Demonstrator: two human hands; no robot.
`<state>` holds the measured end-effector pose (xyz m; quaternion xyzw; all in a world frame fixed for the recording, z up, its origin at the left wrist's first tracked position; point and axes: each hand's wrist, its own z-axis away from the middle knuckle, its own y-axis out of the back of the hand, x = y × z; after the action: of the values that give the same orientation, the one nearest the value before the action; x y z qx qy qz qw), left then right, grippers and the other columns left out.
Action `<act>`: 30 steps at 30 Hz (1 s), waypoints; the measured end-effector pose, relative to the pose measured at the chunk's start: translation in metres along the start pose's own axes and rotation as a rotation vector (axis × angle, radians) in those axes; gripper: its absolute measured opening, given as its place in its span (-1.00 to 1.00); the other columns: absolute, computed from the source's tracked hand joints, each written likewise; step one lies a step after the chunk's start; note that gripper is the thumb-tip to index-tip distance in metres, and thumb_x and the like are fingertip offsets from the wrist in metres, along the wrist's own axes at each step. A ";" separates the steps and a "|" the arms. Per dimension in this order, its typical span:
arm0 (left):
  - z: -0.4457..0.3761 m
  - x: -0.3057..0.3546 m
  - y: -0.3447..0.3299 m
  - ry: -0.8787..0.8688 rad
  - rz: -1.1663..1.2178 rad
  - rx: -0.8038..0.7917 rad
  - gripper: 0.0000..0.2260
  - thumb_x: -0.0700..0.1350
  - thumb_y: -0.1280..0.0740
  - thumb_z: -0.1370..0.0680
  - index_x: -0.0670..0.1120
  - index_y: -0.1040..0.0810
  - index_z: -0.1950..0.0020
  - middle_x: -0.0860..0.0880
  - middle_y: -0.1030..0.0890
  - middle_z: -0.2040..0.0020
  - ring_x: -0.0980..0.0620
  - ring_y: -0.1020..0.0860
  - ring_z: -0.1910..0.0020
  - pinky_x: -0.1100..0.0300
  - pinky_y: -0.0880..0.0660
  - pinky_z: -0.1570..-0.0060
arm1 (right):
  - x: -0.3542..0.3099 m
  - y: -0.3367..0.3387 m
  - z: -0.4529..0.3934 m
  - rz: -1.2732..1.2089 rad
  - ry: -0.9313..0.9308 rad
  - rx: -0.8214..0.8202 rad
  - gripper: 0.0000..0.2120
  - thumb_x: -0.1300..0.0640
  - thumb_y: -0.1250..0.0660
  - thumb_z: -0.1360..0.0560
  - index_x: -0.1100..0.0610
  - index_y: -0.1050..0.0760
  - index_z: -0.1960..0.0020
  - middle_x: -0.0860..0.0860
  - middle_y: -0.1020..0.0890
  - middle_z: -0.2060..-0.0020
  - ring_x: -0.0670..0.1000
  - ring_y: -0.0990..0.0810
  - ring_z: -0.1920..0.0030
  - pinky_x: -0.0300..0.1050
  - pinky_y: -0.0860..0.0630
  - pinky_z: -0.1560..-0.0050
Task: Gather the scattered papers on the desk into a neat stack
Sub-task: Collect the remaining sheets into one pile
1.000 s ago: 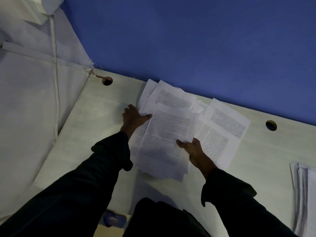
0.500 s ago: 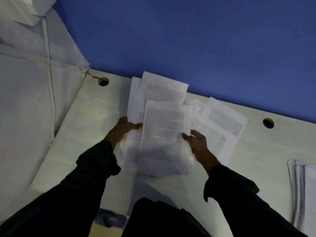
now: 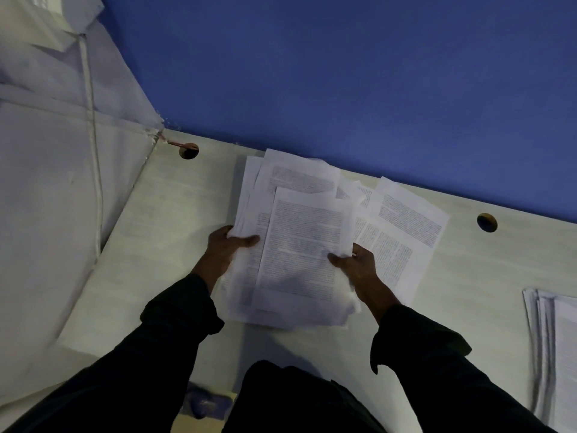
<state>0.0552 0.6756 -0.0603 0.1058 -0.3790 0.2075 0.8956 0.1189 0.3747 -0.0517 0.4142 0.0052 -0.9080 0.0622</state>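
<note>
At the centre of the head view, a loose bundle of printed sheets [image 3: 299, 254] is held just above the pale counter [image 3: 162, 245], its far edges reaching toward the blue wall [image 3: 343, 73]. The left hand [image 3: 226, 248] grips the bundle's left edge, thumb lying over the top sheet and fingers curled beneath. The right hand [image 3: 356, 264] pinches the right edge the same way, thumb on top. The sheets are fanned and out of line, with corners sticking out at the upper end.

Just right of the bundle, partly under it, two more printed pages [image 3: 406, 232] lie flat on the counter, not yet gathered. At the right edge of the frame sits another pile of papers [image 3: 555, 354], well apart from the hands.

Paper like this is light and limp, and I judge it will sag and slide sheet over sheet if held by one corner. Holding both long edges, as now, looks sound; tapping the lower edge on the counter would likely square it. The flat pages may be hard to lift and could be slid to the counter's edge or peeled up by a corner.
</note>
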 end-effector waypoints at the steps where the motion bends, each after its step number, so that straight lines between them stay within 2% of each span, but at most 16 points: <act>1: 0.002 -0.002 -0.003 -0.021 0.034 0.073 -0.57 -0.13 -0.67 -0.31 -0.15 -0.68 -0.12 -0.05 -0.73 0.00 -0.03 -0.69 -0.01 0.19 -0.64 0.10 | 0.001 0.000 0.000 0.012 0.014 -0.010 -0.64 0.44 -0.53 -0.43 0.30 -0.61 -0.20 0.11 -0.72 -0.01 0.06 -0.71 0.04 -0.18 -0.70 0.13; 2: 0.003 -0.003 -0.006 -0.044 0.038 0.127 -0.60 -0.05 -0.65 -0.35 -0.16 -0.68 -0.10 -0.05 -0.72 0.02 -0.04 -0.69 0.01 0.19 -0.63 0.12 | 0.001 0.000 -0.001 0.037 0.025 -0.052 -0.61 0.43 -0.54 -0.42 0.30 -0.61 -0.22 0.14 -0.73 -0.06 0.11 -0.71 -0.03 -0.10 -0.71 0.02; 4: 0.005 0.000 -0.016 -0.042 0.004 0.103 -0.59 0.06 -0.60 -0.41 -0.13 -0.65 -0.14 -0.04 -0.70 -0.03 -0.02 -0.67 -0.01 0.12 -0.62 -0.04 | 0.002 -0.002 -0.001 0.119 0.033 -0.167 -0.53 0.40 -0.60 -0.36 0.25 -0.64 -0.24 0.11 -0.73 -0.12 0.11 -0.71 -0.13 0.00 -0.67 -0.15; 7: 0.007 0.011 -0.022 0.014 -0.052 -0.156 -0.49 -0.03 -0.58 -0.43 -0.15 -0.58 -0.32 -0.05 -0.67 -0.18 0.02 -0.64 -0.11 0.06 -0.55 -0.26 | 0.000 -0.009 0.000 0.158 0.048 -0.200 -0.52 0.41 -0.65 -0.28 0.18 -0.67 -0.16 0.04 -0.76 -0.05 0.04 -0.73 -0.08 -0.14 -0.69 -0.03; 10: 0.001 0.016 -0.004 0.086 -0.138 -0.311 -0.24 -0.11 -0.70 -0.22 -0.17 -0.55 -0.38 -0.09 -0.67 -0.24 -0.08 -0.63 -0.22 -0.06 -0.53 -0.31 | -0.006 -0.015 0.000 0.098 0.002 -0.161 -0.48 0.32 -0.68 -0.26 0.20 -0.67 -0.20 0.07 -0.76 -0.07 0.10 -0.73 -0.09 0.02 -0.69 -0.11; 13: -0.003 0.020 0.017 0.142 -0.186 -0.422 -0.26 -0.10 -0.70 -0.22 -0.12 -0.57 -0.37 -0.10 -0.67 -0.24 -0.14 -0.61 -0.27 -0.15 -0.50 -0.32 | -0.015 -0.014 -0.005 -0.037 -0.086 -0.198 -0.48 0.25 -0.67 -0.32 0.20 -0.66 -0.24 0.10 -0.75 -0.10 0.16 -0.73 -0.13 0.14 -0.65 -0.19; 14: -0.007 0.018 0.023 0.139 -0.186 -0.389 -0.21 -0.03 -0.72 -0.19 -0.11 -0.56 -0.38 -0.10 -0.67 -0.25 -0.15 -0.60 -0.27 -0.15 -0.49 -0.34 | -0.017 -0.012 -0.005 -0.063 -0.106 -0.229 -0.53 0.27 -0.64 -0.35 0.21 -0.66 -0.24 0.11 -0.75 -0.11 0.17 -0.73 -0.14 0.16 -0.65 -0.20; 16: -0.012 0.014 0.031 0.120 -0.139 -0.221 -0.05 0.07 -0.76 -0.06 -0.16 -0.55 -0.39 -0.12 -0.66 -0.25 -0.14 -0.60 -0.25 -0.14 -0.48 -0.35 | -0.019 -0.008 -0.005 -0.073 -0.119 -0.283 -0.62 0.32 -0.58 -0.42 0.22 -0.67 -0.22 0.14 -0.75 -0.12 0.18 -0.73 -0.14 0.19 -0.64 -0.21; 17: -0.010 0.012 0.031 0.110 -0.082 -0.131 -0.08 0.02 -0.75 -0.08 -0.21 -0.55 -0.38 -0.16 -0.65 -0.25 -0.15 -0.61 -0.22 -0.12 -0.49 -0.35 | -0.018 -0.006 -0.005 -0.061 -0.122 -0.301 -0.64 0.32 -0.56 -0.44 0.22 -0.66 -0.23 0.15 -0.74 -0.14 0.19 -0.72 -0.15 0.21 -0.64 -0.21; 20: 0.001 0.003 0.027 0.117 0.050 0.019 -0.48 -0.28 -0.59 -0.40 -0.33 -0.55 -0.32 -0.23 -0.63 -0.22 -0.12 -0.64 -0.02 -0.04 -0.53 -0.23 | -0.012 0.003 -0.006 -0.017 -0.159 -0.323 -0.71 0.22 -0.49 -0.55 0.17 -0.65 -0.26 0.14 -0.74 -0.14 0.15 -0.74 -0.09 0.11 -0.70 -0.07; 22: 0.003 -0.003 0.026 0.124 0.085 0.046 -0.55 -0.36 -0.51 -0.45 -0.35 -0.53 -0.32 -0.20 -0.65 -0.14 -0.04 -0.63 0.07 -0.02 -0.52 -0.22 | -0.008 0.008 -0.005 -0.023 -0.189 -0.298 -0.78 0.17 -0.39 -0.62 0.12 -0.64 -0.26 0.12 -0.74 -0.13 0.13 -0.74 -0.06 0.06 -0.70 -0.02; 24: 0.003 -0.005 0.026 0.126 0.104 0.048 -0.55 -0.35 -0.51 -0.47 -0.34 -0.52 -0.34 -0.12 -0.65 -0.08 -0.02 -0.61 0.08 0.00 -0.50 -0.26 | -0.003 0.013 -0.004 -0.024 -0.194 -0.280 -0.77 0.21 -0.31 -0.67 0.12 -0.62 -0.28 0.11 -0.73 -0.15 0.15 -0.72 -0.12 0.12 -0.67 -0.08; 26: 0.004 -0.004 0.026 0.122 0.092 0.049 -0.54 -0.33 -0.50 -0.48 -0.32 -0.51 -0.36 -0.15 -0.63 -0.16 -0.07 -0.61 0.01 0.07 -0.48 -0.22 | -0.002 0.017 -0.001 0.027 -0.181 -0.273 -0.76 0.29 -0.30 -0.66 0.13 -0.64 -0.25 0.14 -0.72 -0.16 0.15 -0.72 -0.09 0.12 -0.68 -0.06; 28: 0.006 -0.005 0.025 0.092 0.083 0.063 -0.54 -0.34 -0.50 -0.47 -0.32 -0.52 -0.36 -0.17 -0.61 -0.22 -0.13 -0.61 -0.09 0.06 -0.49 -0.21 | 0.000 0.016 0.002 0.093 -0.161 -0.225 -0.79 0.34 -0.36 -0.61 0.16 -0.67 -0.17 0.21 -0.72 -0.13 0.11 -0.74 0.04 0.01 -0.70 0.11; 30: 0.010 -0.005 0.022 0.037 0.076 0.058 -0.57 -0.32 -0.53 -0.45 -0.28 -0.57 -0.31 -0.15 -0.66 -0.15 -0.09 -0.65 -0.03 0.01 -0.53 -0.22 | -0.002 0.012 0.006 0.128 -0.134 -0.139 -0.82 0.35 -0.43 -0.55 0.22 -0.68 -0.13 0.21 -0.73 -0.01 0.02 -0.70 0.22 -0.15 -0.63 0.31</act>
<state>0.0359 0.6907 -0.0565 0.1132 -0.3602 0.2543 0.8904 0.1177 0.3623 -0.0457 0.3466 0.0378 -0.9254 0.1487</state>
